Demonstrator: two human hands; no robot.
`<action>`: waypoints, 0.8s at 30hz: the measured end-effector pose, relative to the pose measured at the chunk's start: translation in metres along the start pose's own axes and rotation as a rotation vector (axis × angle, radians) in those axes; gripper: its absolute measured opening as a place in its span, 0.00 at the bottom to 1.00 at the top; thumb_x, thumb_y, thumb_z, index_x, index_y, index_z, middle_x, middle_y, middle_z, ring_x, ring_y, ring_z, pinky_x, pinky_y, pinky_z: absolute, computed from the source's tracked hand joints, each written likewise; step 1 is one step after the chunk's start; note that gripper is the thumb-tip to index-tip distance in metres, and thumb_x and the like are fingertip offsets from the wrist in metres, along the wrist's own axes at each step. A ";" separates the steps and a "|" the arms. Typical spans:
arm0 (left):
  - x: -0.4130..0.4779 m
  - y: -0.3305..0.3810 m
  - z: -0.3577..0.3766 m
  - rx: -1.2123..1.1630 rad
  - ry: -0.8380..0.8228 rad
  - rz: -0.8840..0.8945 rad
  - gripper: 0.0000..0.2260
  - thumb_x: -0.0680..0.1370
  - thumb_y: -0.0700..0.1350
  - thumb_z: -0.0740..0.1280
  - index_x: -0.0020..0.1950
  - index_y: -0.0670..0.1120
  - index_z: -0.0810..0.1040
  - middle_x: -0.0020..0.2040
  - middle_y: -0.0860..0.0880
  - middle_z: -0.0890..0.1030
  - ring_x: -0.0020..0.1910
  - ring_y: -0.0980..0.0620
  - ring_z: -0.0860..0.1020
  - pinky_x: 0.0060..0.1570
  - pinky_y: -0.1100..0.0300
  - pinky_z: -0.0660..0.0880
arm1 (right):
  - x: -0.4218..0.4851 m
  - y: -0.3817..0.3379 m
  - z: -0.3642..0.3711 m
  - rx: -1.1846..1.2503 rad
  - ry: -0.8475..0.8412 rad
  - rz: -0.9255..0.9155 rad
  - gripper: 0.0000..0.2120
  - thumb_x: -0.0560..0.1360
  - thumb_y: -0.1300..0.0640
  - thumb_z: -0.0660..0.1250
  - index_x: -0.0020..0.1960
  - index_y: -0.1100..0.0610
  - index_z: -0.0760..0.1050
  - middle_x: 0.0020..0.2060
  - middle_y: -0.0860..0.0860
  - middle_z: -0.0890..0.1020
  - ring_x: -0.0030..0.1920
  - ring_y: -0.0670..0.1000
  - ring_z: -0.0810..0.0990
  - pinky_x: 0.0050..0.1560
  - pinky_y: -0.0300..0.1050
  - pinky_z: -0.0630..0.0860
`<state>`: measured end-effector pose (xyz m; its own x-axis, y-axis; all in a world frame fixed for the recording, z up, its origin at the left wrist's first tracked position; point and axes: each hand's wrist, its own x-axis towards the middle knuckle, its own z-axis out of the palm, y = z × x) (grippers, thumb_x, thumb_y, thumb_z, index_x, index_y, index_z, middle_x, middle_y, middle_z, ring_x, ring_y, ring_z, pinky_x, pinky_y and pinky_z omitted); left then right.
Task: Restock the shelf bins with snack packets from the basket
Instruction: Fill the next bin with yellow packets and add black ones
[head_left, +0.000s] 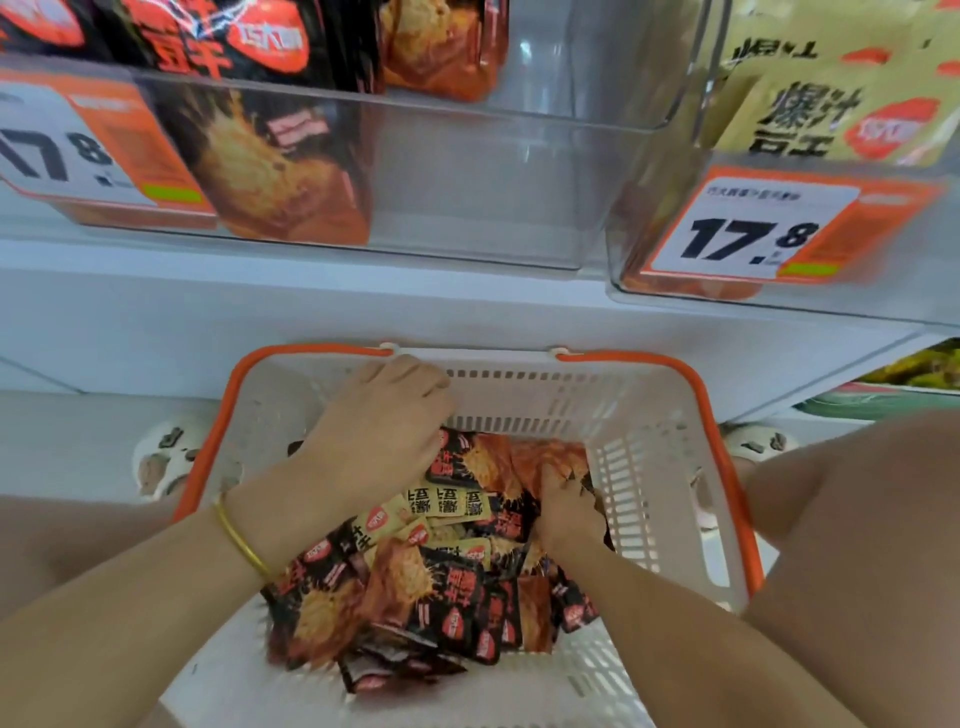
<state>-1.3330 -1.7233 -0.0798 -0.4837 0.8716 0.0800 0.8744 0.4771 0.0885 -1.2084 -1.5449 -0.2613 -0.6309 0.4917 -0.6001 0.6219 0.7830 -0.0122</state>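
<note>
Pale shop floor (78, 431) carries one white, orange-rimmed basket (670, 415) between two slippers (166, 457). From its near edge to its middle lies a heap of packets (405, 582), too many to count: mostly black-and-orange, a few beige at the centre. Two hands reach in. Left hand (384, 415), one gold bangle (241, 540) on its wrist, is fisted knuckles-up by the far edge over a black packet; whether it grips it I cannot tell. Right hand (563, 506) digs down near the right edge, fingers curled into orange packets. Beyond, a white shelf (260, 312) bears two clear bins (467, 182), each with one 17.8 tag (748, 228). Left bin holds upright black-and-orange packets.
</note>
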 end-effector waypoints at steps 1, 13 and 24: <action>0.001 0.001 0.002 -0.010 -0.017 -0.009 0.06 0.67 0.39 0.71 0.43 0.43 0.82 0.47 0.46 0.82 0.48 0.43 0.79 0.47 0.46 0.78 | 0.000 -0.002 -0.007 0.162 0.016 0.043 0.18 0.78 0.59 0.59 0.66 0.56 0.62 0.59 0.61 0.74 0.55 0.61 0.76 0.45 0.52 0.77; 0.020 0.024 -0.018 -0.221 -0.275 0.026 0.15 0.78 0.51 0.63 0.63 0.50 0.72 0.60 0.52 0.76 0.60 0.51 0.74 0.57 0.53 0.72 | -0.095 -0.039 -0.156 1.886 -0.603 0.253 0.07 0.77 0.64 0.57 0.53 0.64 0.71 0.43 0.62 0.80 0.45 0.59 0.79 0.46 0.53 0.77; 0.020 0.005 -0.139 -0.957 0.114 -0.176 0.09 0.73 0.40 0.72 0.47 0.50 0.74 0.39 0.47 0.81 0.34 0.57 0.78 0.35 0.62 0.75 | -0.177 -0.028 -0.236 1.188 -0.031 -0.650 0.10 0.70 0.64 0.72 0.51 0.58 0.77 0.41 0.51 0.84 0.41 0.48 0.82 0.45 0.43 0.79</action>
<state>-1.3440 -1.7191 0.0603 -0.6490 0.7567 0.0792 0.4126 0.2625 0.8723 -1.2238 -1.5641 0.0346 -0.9609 0.1406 -0.2384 0.2488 0.0616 -0.9666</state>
